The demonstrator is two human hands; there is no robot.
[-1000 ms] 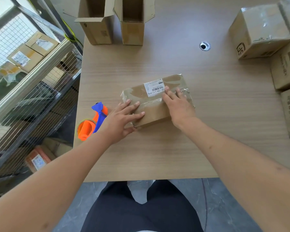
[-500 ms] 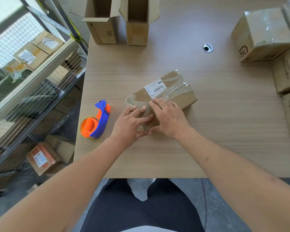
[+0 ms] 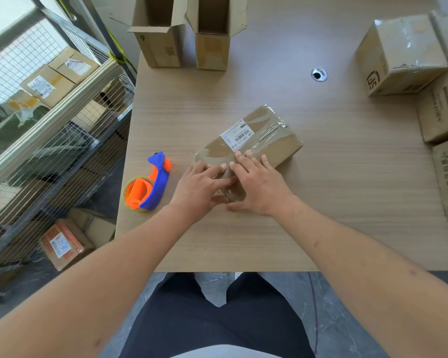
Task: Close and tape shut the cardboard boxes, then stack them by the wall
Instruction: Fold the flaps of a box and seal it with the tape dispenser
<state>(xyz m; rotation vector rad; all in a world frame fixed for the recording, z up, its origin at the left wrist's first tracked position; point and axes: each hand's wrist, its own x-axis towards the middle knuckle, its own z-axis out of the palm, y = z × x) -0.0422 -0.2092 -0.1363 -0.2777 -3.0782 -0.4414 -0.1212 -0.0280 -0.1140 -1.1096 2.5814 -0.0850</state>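
A flat taped cardboard box [image 3: 272, 134] with a white barcode label lies at an angle in the middle of the wooden table [image 3: 347, 202]. My left hand [image 3: 199, 186] lies flat on the box's near end, fingers straight, pressing on the tape. Beside it, my right hand [image 3: 259, 184] presses flat on the same end, its thumb down against the near side. An orange and blue tape dispenser [image 3: 150, 183] rests on the table just left of my left hand. Two open tall boxes [image 3: 158, 45] [image 3: 212, 40] stand at the far edge.
Taped boxes [image 3: 401, 55] are piled along the table's right side, with more [image 3: 440, 112] below them. A round cable hole [image 3: 319, 74] sits at mid-right. A wire shelf rack [image 3: 52, 140] with parcels stands left of the table.
The box has turned anticlockwise on the table. My right hand slid from the box's middle toward its near end, beside my left hand. The view shifted slightly.
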